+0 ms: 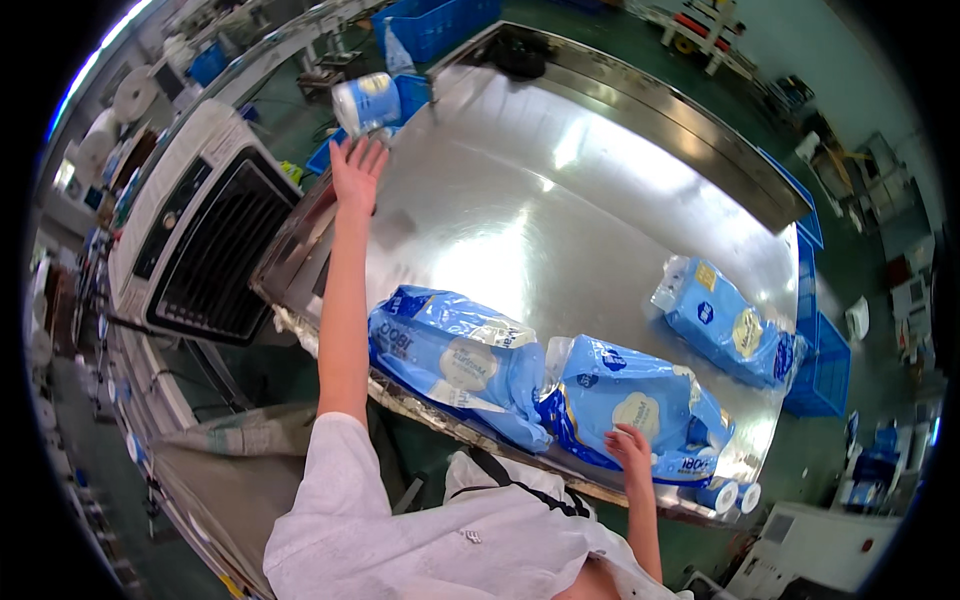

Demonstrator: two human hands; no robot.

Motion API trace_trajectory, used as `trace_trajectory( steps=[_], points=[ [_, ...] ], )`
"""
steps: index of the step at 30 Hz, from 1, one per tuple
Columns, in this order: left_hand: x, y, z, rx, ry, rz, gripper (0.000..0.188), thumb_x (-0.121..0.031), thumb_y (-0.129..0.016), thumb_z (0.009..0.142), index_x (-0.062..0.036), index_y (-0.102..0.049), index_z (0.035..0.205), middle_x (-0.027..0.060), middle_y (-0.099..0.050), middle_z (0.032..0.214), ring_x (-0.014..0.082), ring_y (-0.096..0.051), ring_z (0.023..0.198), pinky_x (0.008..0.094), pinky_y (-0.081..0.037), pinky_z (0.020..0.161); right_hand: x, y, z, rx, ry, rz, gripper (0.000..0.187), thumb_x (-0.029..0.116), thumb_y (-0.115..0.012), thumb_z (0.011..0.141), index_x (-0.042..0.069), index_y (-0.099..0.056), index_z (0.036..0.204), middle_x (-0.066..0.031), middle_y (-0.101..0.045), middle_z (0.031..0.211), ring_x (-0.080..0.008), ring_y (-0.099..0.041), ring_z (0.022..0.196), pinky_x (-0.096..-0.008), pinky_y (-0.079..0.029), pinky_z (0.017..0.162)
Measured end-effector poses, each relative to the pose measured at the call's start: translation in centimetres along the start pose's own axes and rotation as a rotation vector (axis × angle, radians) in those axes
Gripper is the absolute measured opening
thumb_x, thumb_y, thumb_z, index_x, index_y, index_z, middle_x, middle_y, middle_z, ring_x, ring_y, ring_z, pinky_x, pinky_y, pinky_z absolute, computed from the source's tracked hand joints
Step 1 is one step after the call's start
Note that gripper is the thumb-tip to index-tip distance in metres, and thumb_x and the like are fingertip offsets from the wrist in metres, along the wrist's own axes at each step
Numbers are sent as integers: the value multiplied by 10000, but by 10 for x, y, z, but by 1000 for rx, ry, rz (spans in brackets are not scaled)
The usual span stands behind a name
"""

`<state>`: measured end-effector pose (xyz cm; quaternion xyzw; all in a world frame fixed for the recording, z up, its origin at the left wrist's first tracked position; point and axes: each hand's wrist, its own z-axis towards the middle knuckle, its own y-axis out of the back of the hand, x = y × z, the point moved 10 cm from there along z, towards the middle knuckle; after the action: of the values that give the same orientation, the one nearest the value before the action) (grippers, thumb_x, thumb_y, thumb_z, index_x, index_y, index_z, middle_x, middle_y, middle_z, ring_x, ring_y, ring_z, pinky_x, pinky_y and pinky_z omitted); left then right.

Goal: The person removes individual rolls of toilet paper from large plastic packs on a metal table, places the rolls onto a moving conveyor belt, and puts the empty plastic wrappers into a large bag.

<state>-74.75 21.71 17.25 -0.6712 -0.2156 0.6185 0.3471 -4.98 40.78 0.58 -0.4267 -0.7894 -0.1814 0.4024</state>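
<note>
My left hand (358, 176) is stretched far out over the table's left edge, fingers spread and holding nothing. Just beyond its fingertips is a blue-and-white wrapped pack (367, 103), over a blue crate; whether it rests on anything I cannot tell. My right hand (630, 450) is at the near edge with its fingers apart, against or just over a blue plastic bag of rolls (630, 400). Left of that bag lies another blue plastic bag (455, 362), crumpled. Two small rolls (717, 495) show their ends at the table's near right corner.
A third blue pack (725, 322) lies on the right of the shiny metal table (490, 190). The table has a raised metal ledge (650, 110) at the back. An air cooler (205, 220) stands close on the left. Blue crates (825, 370) stand beyond the right edge.
</note>
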Motion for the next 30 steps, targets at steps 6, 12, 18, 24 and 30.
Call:
trace_trajectory(
  steps=[6, 12, 18, 24, 30],
  points=[
    [197, -95, -126, 518, 303, 475, 309, -313, -508, 989, -44, -576, 1124, 102, -674, 1045, 203, -649, 976, 332, -518, 884, 2, 85, -19, -346, 222, -231, 354, 189, -615, 907, 8, -568, 1208, -127, -678, 1052, -213, -647, 957, -341, -510, 837],
    [313, -86, -508, 1647, 353, 1072, 638, -381, -697, 838, -22, -486, 1322, 198, -547, 1285, 332, -485, 1251, 429, -397, 1036, 24, 65, -2, -240, 476, -1200, 566, 257, -695, 798, 30, -523, 1287, -195, -517, 1327, -373, -439, 1263, -447, -362, 1052],
    [357, -17, -618, 2007, 370, 1444, 498, -190, -621, 827, -102, -504, 1302, 207, -631, 1144, 378, -602, 1040, 461, -490, 871, -67, 94, 21, 151, 97, -1116, 351, 307, -555, 874, 35, -630, 1083, -223, -674, 958, -414, -632, 934, -497, -498, 825],
    [353, 15, -564, 2014, 431, 1692, 318, -159, -539, 844, -117, -635, 1145, 184, -675, 979, 367, -641, 916, 472, -514, 789, -76, 243, 41, -281, -152, -1257, 300, 249, -591, 834, -15, -640, 969, -241, -674, 882, -419, -653, 848, -497, -528, 773],
    [359, -67, -631, 1925, 468, 1369, 457, -362, -619, 870, -44, -603, 1197, 197, -636, 1146, 374, -577, 1067, 444, -465, 902, 5, 262, 10, -576, 289, -1177, 469, 178, -701, 780, 19, -501, 1173, -187, -564, 1043, -368, -583, 947, -459, -500, 808]
  ],
)
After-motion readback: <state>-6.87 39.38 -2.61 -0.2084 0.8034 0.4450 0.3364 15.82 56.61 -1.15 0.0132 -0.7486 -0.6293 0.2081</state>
